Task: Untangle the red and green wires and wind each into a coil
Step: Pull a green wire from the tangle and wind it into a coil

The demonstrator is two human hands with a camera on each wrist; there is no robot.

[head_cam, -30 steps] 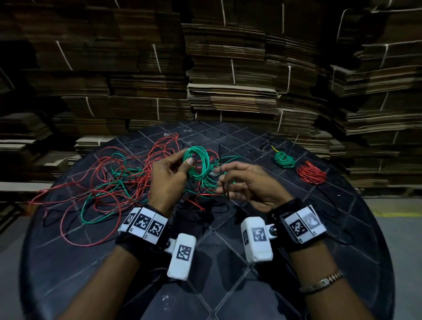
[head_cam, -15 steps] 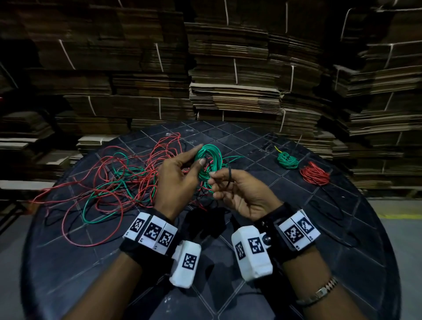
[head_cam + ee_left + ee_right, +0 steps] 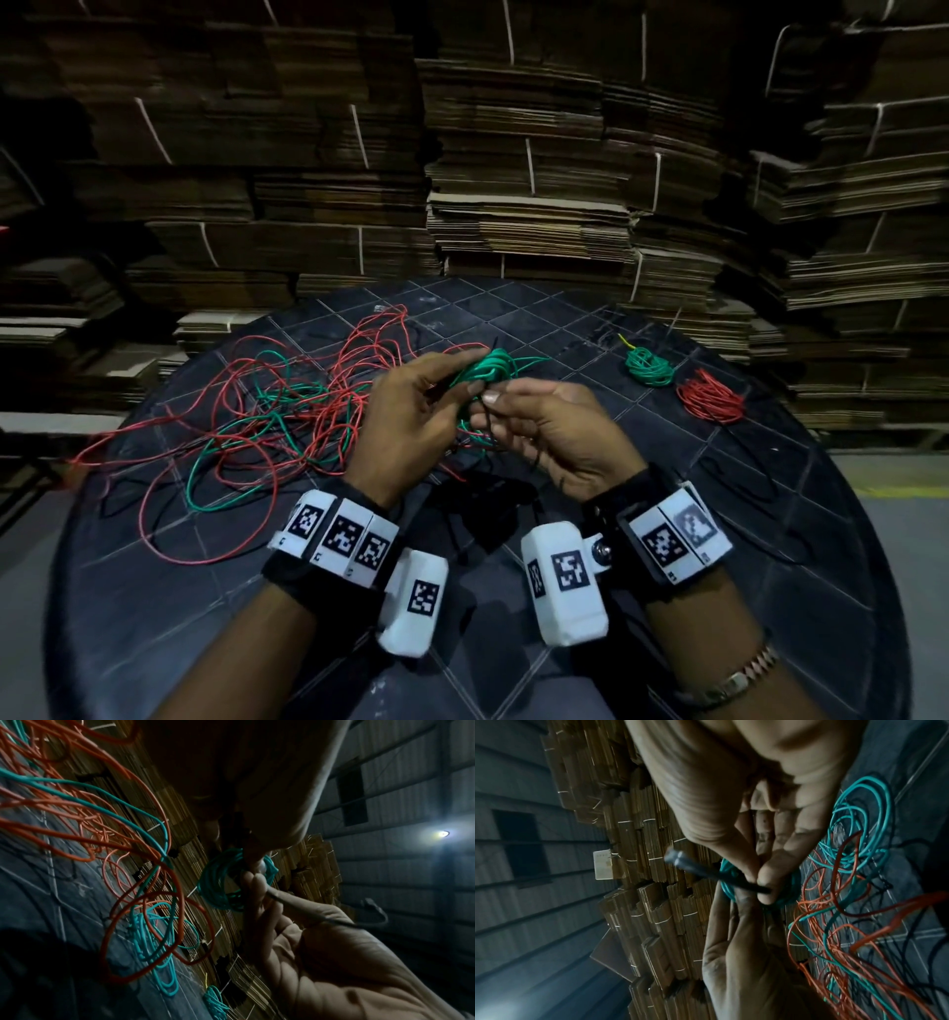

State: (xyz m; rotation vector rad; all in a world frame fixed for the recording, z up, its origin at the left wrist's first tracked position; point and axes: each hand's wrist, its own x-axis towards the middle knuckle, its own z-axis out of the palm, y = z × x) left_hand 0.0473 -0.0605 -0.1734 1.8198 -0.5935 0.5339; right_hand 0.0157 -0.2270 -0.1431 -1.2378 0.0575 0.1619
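Head view: the left hand (image 3: 411,411) is gripping a green coil (image 3: 488,371) above the round surface (image 3: 770,514), now squeezed narrower than a second ago, while the right hand (image 3: 554,426) is pinching a black tie (image 3: 485,416), brought up against it. Binding looks imminent.

Left wrist: fingers (image 3: 257,862) are curling round the coil (image 3: 221,882).

Right wrist: thumb and forefinger are pressing the tie (image 3: 716,874); the red-green tangle (image 3: 847,923) is waiting at left.
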